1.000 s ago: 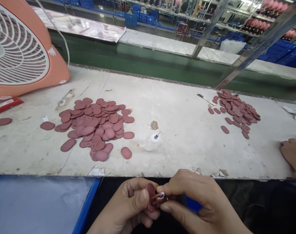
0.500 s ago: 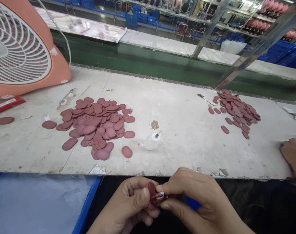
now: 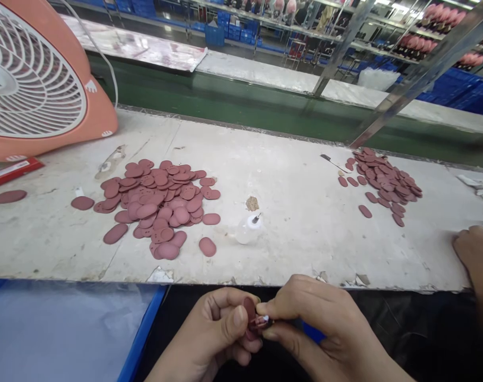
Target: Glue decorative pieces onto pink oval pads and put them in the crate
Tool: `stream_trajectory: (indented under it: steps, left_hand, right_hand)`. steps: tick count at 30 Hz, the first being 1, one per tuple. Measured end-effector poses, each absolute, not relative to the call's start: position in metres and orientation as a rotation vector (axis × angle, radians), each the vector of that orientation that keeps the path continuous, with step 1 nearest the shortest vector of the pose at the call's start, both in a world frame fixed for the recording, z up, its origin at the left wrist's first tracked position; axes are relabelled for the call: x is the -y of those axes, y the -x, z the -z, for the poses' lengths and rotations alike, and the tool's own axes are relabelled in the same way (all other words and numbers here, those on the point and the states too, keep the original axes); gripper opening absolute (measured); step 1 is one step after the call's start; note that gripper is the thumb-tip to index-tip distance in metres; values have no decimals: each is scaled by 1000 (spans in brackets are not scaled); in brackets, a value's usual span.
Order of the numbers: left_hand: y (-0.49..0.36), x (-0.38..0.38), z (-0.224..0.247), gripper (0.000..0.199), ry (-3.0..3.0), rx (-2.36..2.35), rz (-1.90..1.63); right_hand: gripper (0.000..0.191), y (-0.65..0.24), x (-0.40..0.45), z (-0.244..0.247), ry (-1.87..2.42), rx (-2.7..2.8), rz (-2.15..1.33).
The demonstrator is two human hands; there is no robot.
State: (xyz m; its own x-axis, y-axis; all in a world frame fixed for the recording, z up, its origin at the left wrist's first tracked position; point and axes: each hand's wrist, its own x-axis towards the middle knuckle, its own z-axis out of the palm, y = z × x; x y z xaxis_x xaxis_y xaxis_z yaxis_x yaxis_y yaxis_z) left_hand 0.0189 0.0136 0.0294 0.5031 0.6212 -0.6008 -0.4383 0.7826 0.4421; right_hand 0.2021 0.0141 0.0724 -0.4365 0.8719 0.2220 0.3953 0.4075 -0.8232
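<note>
My left hand (image 3: 219, 334) pinches a dark red oval piece (image 3: 249, 310) between thumb and fingers, just beyond the table's near edge. My right hand (image 3: 318, 318) is closed at the piece's right side, thumb and forefinger on a small part with a whitish tip (image 3: 265, 319); its details are too small to tell. Above my hands, on the table, a small clear bottle (image 3: 249, 229) with a metal tip stands near a brown lump (image 3: 252, 203). A large pile of red ovals (image 3: 157, 204) lies to the left, with single ones around it.
An orange fan (image 3: 100, 114) stands at the left by a red box (image 3: 14, 172). A smaller pile of ovals (image 3: 386, 180) lies at the right. Another person's hand (image 3: 477, 254) rests at the right edge. A blue bin with a plastic liner (image 3: 62, 334) is at the lower left.
Both my hands keep nearly the same grip on the piece. The view has shifted slightly, and the other person's hand appears a little further left.
</note>
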Motion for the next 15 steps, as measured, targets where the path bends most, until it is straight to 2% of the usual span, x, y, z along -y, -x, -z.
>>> stream_trajectory:
  steps: [15]
  left_hand:
    - [-17, -8, -32, 37, -278, -779, -653]
  right_hand:
    - [11, -204, -8, -71, 946, 2093, -757]
